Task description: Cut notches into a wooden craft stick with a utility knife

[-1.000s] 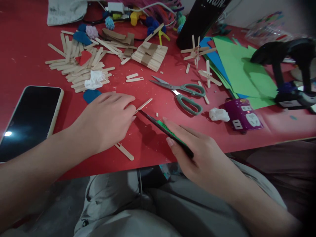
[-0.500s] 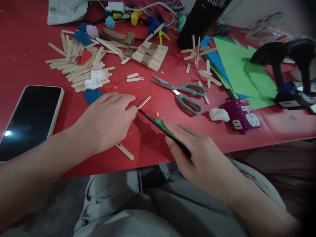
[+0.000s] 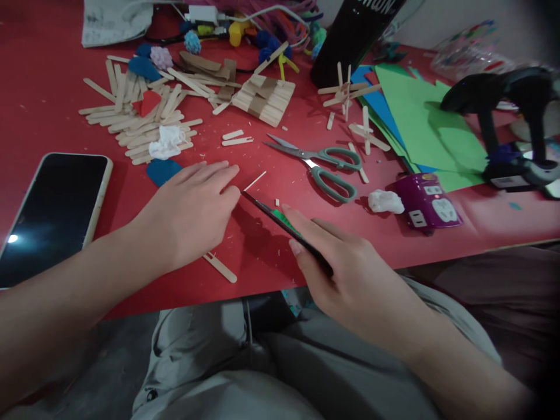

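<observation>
My right hand point(image 3: 336, 256) grips a utility knife point(image 3: 284, 223) with a green and black handle. Its blade tip meets a thin popsicle stick point(image 3: 254, 181) on the red tabletop, right by the fingertips of my left hand point(image 3: 196, 204). The fingers of that hand are bent and pressed together on the stick, whose near end is hidden under them. A notched popsicle stick point(image 3: 221, 268) lies below my left wrist, partly covered. Between the hands and the back of the table rest grey-handled scissors point(image 3: 315, 160), with their blades slightly apart. A tiny cut piece point(image 3: 277, 202) sits near the knife.
A heap of popsicle sticks point(image 3: 131, 125) and a bundle point(image 3: 265, 99) lie behind. At left is a phone point(image 3: 52, 216). Rightward stand a purple power adapter point(image 3: 427, 201), green paper sheets point(image 3: 433, 122), a black bottle point(image 3: 350, 41) and a black headset-like object point(image 3: 503, 122).
The stick at my left fingertips now looks thinner, turned more on its edge. Both hands keep nearly the same place, and the whole view has shifted slightly.
</observation>
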A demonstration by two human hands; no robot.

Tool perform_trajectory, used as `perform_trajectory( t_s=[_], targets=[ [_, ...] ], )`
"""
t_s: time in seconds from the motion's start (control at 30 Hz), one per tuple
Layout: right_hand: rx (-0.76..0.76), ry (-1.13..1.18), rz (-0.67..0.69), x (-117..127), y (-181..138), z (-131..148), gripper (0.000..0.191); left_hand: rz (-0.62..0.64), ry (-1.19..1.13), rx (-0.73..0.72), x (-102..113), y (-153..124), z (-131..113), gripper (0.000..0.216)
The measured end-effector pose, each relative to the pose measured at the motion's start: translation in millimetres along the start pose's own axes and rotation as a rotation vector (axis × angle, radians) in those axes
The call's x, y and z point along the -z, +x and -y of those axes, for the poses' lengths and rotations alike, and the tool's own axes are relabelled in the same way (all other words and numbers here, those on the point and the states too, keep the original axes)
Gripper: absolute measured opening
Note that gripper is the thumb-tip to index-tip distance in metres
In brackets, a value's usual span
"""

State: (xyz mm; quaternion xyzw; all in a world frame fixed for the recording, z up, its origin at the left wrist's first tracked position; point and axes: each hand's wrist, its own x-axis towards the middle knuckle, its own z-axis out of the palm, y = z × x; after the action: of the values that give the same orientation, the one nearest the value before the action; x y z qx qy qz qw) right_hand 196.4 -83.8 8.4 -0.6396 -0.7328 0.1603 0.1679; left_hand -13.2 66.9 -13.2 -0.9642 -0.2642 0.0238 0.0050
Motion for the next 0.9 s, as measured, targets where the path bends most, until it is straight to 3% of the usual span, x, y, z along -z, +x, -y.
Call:
perform_trajectory(
  t_s=[0.6,0.9],
  targets=[
    [0.026,-0.101,0.0,-5.9,4.4,3.5,0.057,-0.077,0.011,-0.019,-7.1,-1.3,-6.2,0.052],
    [0.014,-0.046,0.007,-5.0,-3.3,0.6,0.053,-0.031,0.102,-0.039,-3.2,-0.4,-6.2,0.056]
  ],
)
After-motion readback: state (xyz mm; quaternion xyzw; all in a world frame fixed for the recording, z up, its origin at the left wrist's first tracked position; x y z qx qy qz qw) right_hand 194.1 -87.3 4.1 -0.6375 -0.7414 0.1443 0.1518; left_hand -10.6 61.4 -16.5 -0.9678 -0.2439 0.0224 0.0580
